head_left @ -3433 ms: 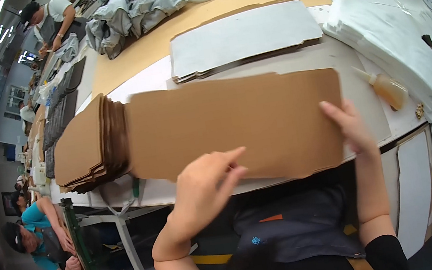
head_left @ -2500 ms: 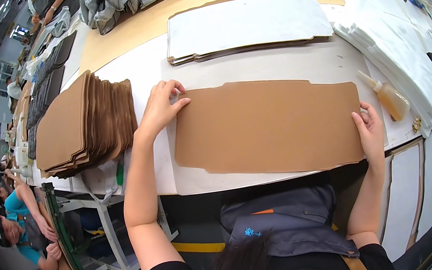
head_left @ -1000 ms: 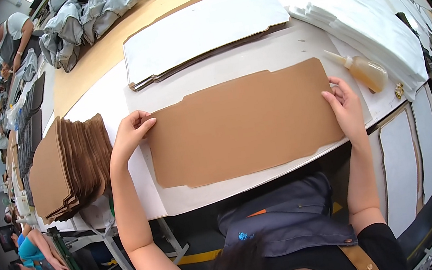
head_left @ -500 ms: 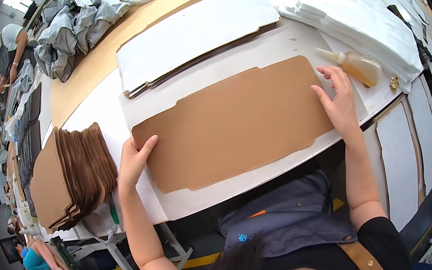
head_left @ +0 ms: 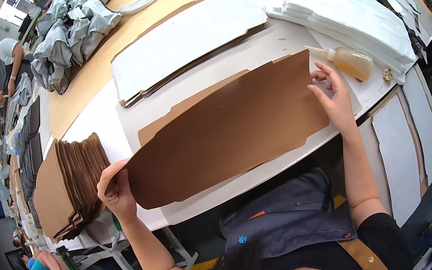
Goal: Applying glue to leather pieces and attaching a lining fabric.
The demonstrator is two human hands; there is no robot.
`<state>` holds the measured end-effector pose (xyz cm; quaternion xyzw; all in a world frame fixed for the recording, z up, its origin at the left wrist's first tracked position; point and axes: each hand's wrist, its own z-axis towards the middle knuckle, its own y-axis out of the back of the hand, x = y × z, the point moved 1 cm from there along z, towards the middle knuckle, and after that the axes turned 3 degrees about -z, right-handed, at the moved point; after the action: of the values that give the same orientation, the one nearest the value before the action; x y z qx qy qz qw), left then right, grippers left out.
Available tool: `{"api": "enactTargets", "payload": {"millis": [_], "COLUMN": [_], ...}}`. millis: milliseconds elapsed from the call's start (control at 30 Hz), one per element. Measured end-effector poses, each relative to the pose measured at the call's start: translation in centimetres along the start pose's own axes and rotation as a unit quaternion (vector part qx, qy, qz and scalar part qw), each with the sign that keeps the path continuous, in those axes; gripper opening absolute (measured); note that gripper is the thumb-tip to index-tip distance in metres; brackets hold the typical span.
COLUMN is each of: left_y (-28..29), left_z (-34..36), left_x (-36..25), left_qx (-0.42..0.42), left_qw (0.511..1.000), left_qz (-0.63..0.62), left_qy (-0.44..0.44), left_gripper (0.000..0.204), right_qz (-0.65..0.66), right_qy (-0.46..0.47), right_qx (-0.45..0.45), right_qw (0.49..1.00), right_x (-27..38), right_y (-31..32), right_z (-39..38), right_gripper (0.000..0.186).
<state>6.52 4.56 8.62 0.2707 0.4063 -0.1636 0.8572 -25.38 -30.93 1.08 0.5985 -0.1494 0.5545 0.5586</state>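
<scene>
"Left hand, quick. What's in it?"

"My left hand (head_left: 116, 191) is pinching a long brown card-like sheet with stepped corners (head_left: 221, 134) by its left end. That end is raised and curls over at my fingers; the darker face shows."

"And the right?"

"My right hand (head_left: 329, 90) is loose, thumb and fingers apart, at the sheet's right end. Thumb tip is right by the edge. Contact? Can't tell."

"Where's the sheet?"

"In front of me, slanting up to the right, above the near edge of the white worktable (head_left: 152, 214). A lighter brown flat layer (head_left: 154, 129) shows beneath it, along the far side and at the lower right. Separate piece or joined on, can't tell."

"What's around it?"

"Left: a thick pile of brown rounded-corner sheets (head_left: 70, 185), just beside my left hand. Beyond: a low stack of white-topped boards with brown edges (head_left: 186, 44), apart from the sheet. Right: a clear squeeze bottle of amber liquid (head_left: 353, 64), lying on its side, pale nozzle pointing toward the sheet's upper right corner. It's near my right hand, not in it."

"Past the bottle?"

"A heap of folded white soft material (head_left: 346, 31) behind it, and small gold-coloured pieces (head_left: 387, 76) to its right. Too small to name."
</scene>
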Motion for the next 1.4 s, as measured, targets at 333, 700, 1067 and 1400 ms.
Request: {"api": "enactTargets", "payload": {"millis": [333,700,1067,1400], "left_y": [2.2,2.7,-1.0,-2.5], "left_z": [-1.3,-5.0,-2.0,-1.5], "left_x": [4.5,5.2,6.4,6.5], "left_qx": [0.009,0.104,0.104,0.105], "left_qw": [0.949,0.904,0.925,0.919], "left_qz": [-0.033,-0.053,-0.067,-0.004], "left_qy": [0.313,0.41,0.361,0.38], "left_gripper": [0.026,0.031,0.03,0.03], "right_qz": [0.14,0.093,-0.017,-0.109], "right_qy": [-0.13,-0.064,-0.045,-0.03], "right_qx": [0.213,0.221,0.085,0.07], "right_qw": [0.958,0.969,0.995,0.991], "right_x": [2.5,2.0,1.3,1.6], "right_y": [-0.6,-0.6,0.1,0.6], "right_z": [-0.8,-1.5,0.3,0.3], "right_gripper": [0.049,0.053,0.044,0.035]}}
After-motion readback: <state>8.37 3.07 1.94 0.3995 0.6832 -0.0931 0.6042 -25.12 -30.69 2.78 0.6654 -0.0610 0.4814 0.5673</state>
